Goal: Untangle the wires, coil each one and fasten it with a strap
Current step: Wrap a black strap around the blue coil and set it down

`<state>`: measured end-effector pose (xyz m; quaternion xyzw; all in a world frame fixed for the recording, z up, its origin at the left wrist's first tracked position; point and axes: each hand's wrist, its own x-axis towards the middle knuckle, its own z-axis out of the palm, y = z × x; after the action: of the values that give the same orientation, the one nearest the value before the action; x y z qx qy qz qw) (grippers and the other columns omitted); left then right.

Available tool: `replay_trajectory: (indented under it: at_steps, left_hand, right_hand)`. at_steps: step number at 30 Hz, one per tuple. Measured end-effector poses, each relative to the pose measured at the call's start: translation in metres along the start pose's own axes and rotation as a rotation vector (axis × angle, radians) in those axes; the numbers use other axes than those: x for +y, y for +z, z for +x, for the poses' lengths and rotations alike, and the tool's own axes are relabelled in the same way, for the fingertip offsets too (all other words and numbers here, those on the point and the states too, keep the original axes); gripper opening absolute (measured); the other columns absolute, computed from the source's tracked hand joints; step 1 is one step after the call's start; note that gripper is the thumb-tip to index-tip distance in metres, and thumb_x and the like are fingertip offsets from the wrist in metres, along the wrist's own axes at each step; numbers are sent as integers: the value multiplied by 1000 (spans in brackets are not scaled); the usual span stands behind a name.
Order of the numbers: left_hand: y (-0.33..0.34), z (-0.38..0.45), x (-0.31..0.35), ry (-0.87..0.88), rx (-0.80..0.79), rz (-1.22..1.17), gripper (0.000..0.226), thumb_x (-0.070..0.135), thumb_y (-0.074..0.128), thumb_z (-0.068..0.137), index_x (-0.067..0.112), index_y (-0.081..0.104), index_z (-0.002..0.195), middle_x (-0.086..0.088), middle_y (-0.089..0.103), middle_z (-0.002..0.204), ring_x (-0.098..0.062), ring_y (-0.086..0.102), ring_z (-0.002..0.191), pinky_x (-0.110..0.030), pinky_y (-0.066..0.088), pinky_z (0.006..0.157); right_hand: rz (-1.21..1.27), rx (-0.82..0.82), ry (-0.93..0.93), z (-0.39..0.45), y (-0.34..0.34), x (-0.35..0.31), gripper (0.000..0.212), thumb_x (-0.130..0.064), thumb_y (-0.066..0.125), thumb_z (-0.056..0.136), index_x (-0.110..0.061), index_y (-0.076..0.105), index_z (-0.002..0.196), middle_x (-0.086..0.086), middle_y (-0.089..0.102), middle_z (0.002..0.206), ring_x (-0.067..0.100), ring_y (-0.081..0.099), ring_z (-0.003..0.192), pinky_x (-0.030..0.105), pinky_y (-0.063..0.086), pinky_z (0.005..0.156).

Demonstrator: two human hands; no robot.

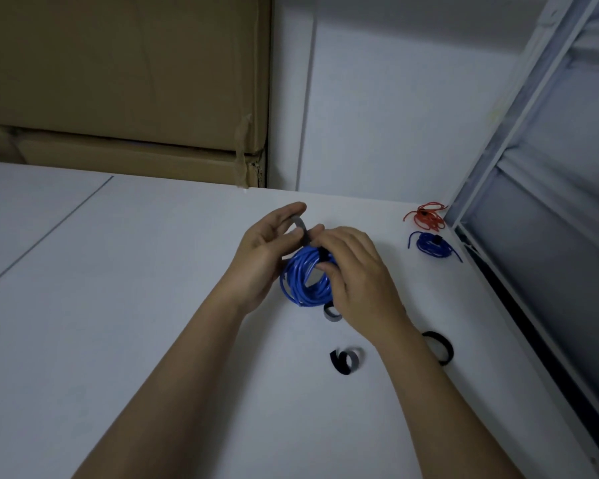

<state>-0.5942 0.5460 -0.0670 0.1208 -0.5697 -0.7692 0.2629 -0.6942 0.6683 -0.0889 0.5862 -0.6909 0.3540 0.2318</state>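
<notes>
The blue coil (306, 280) is at the middle of the white table (118, 305), lifted a little between your two hands. A strap (303, 229) goes around its top at 12 o'clock, and the free grey end curves up and to the left. Your left hand (267, 250) is at 9 o'clock of the coil; the fingers are nearly straight, and the strap end is pinched between thumb and fingers. Your right hand (353, 271) is at 3 o'clock of the coil, with fingers curled over the bundle where the strap crosses it, so it clamps on the coil.

Three spare straps lie near your right wrist: one (332, 312) just under the coil at 5 o'clock, one (346, 361) nearer to you, one (438, 347) at the right of the forearm. Far at 2 o'clock, near the table edge, a small blue bundle (433, 245) lies already strapped, and a red bundle (427, 216) just behind it. Cardboard boxes (125, 81) stand behind the table.
</notes>
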Motion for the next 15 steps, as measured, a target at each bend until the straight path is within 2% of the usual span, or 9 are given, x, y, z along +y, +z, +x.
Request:
replay_trajectory:
  at_steps: [2, 4, 5, 7, 8, 9, 11, 13, 15]
  left_hand:
    - [2, -1, 0, 38, 32, 58, 40, -7, 46, 95, 9, 51, 132, 8, 60, 122, -9, 68, 101, -23, 57, 74]
    - [2, -1, 0, 71, 64, 121, 43, -11, 48, 93, 9, 51, 131, 6, 55, 130, 0, 67, 97, -16, 54, 69]
    - [1, 0, -1, 89, 81, 170, 44, -11, 50, 92, 10, 52, 130, 3, 53, 134, 2, 64, 102, -14, 53, 69]
    - [0, 0, -1, 131, 94, 278, 44, -9, 54, 91, 15, 55, 128, 0, 51, 139, 0, 58, 114, -15, 52, 70]
    - [-1, 0, -2, 150, 88, 318, 44, -9, 55, 90, 17, 56, 126, 0, 52, 138, 0, 59, 113, -16, 53, 72]
    - [-1, 0, -2, 165, 78, 342, 44, -9, 55, 90, 17, 56, 125, 0, 55, 135, -1, 63, 105, -18, 54, 74]
    - [-1, -1, -2, 167, 60, 342, 44, -10, 55, 89, 17, 55, 124, 1, 64, 123, -11, 70, 87, -23, 57, 73]
    - [-1, -2, 0, 173, 53, 332, 44, -10, 57, 89, 17, 56, 123, 3, 69, 111, -18, 72, 83, -25, 58, 70]
    - [1, -2, 1, 179, 64, 312, 45, -9, 58, 88, 17, 55, 125, 0, 73, 102, -20, 72, 84, -25, 58, 69]
  right_hand:
    - [22, -25, 12, -1, 2, -1, 26, -14, 45, 87, -10, 55, 111, 8, 61, 111, 16, 49, 105, 24, 38, 93]
    - [77, -64, 42, -2, 3, -3, 26, -14, 43, 86, -16, 48, 111, 6, 58, 113, 13, 48, 104, 20, 37, 91]
    - [112, -82, 56, -2, 3, -4, 26, -14, 42, 85, -17, 47, 110, 5, 57, 114, 12, 48, 104, 18, 36, 93]
    - [161, -118, 74, -2, 3, -5, 26, -13, 42, 85, -14, 49, 110, 4, 56, 114, 12, 48, 105, 17, 33, 102]
    - [168, -133, 75, -2, 3, -4, 25, -12, 43, 86, -14, 50, 110, 3, 56, 113, 10, 48, 105, 21, 30, 108]
    - [173, -148, 79, -2, 2, -4, 25, -11, 45, 86, -14, 50, 110, 0, 56, 112, 8, 48, 104, 23, 29, 110]
    - [218, -182, 132, -1, -1, -4, 27, -9, 51, 86, -19, 50, 111, -13, 51, 110, -3, 47, 99, 14, 36, 99]
    - [310, -212, 214, -2, -5, -6, 35, -6, 56, 87, -30, 47, 112, -29, 47, 104, -12, 46, 99, 4, 36, 88]
    - [402, -224, 294, -4, -7, -7, 40, -7, 60, 88, -39, 46, 108, -31, 51, 105, -11, 49, 103, 4, 37, 88]
